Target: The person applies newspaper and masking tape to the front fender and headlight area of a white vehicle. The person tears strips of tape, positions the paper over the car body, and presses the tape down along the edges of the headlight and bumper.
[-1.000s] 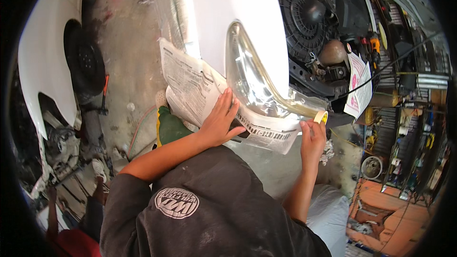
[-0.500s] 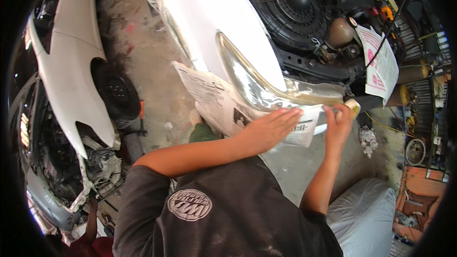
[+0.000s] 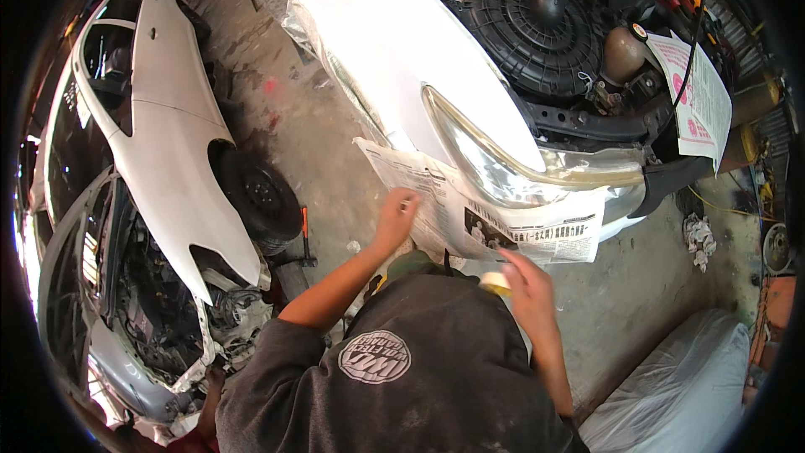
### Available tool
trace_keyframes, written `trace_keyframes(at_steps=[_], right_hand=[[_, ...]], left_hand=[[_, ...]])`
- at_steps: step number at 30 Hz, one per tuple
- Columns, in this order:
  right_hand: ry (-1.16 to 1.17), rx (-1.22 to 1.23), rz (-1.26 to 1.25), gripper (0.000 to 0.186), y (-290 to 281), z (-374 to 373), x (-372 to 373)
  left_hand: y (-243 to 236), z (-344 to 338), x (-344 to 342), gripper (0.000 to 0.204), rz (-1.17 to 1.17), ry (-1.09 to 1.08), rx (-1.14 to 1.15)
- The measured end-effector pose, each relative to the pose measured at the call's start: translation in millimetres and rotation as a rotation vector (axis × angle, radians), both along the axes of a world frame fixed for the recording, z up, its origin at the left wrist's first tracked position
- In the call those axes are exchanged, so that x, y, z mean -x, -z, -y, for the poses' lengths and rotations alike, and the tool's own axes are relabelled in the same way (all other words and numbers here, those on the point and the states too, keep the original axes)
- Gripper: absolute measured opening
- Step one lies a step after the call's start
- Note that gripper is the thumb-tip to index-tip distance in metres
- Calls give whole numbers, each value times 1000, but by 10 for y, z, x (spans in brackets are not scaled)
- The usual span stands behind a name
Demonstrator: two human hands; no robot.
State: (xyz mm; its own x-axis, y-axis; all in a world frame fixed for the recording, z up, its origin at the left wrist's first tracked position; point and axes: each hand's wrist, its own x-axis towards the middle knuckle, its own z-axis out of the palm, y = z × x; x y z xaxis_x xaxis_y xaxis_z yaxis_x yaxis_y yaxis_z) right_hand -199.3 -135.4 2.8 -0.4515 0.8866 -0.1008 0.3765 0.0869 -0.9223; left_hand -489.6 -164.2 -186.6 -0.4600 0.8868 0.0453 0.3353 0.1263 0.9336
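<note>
Head view: newspaper (image 3: 482, 216) hangs along the headlight (image 3: 478, 161)'s lower edge at the white car (image 3: 377, 33)'s front corner; the left hand (image 3: 397, 216) curls by the paper's left edge, whether pinching anything I cannot tell; the blurred right hand (image 3: 532, 289) seems to grasp the tape roll (image 3: 495, 283) below its lower edge; a snagging finger could tear the paper; a slack grip could drop the roll.

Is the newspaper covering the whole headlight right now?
No, the newspaper lies along the headlight's lower edge, leaving most of the clear lens exposed above it.
</note>
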Motion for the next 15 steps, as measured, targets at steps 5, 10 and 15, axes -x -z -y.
trace_keyframes(at_steps=[5, 10, 15], right_hand=[[-332, 3, 313, 49, 595, -365, 1161], [-255, -319, 468, 56, 1250, -475, 1878], [-145, -469, 536, 60, 1408, -540, 2077]], left_hand=[[259, -150, 589, 14, 72, -217, 15], [122, -312, 820, 24, -143, -260, -209], [-86, -475, 1123, 34, -248, -57, -115]])
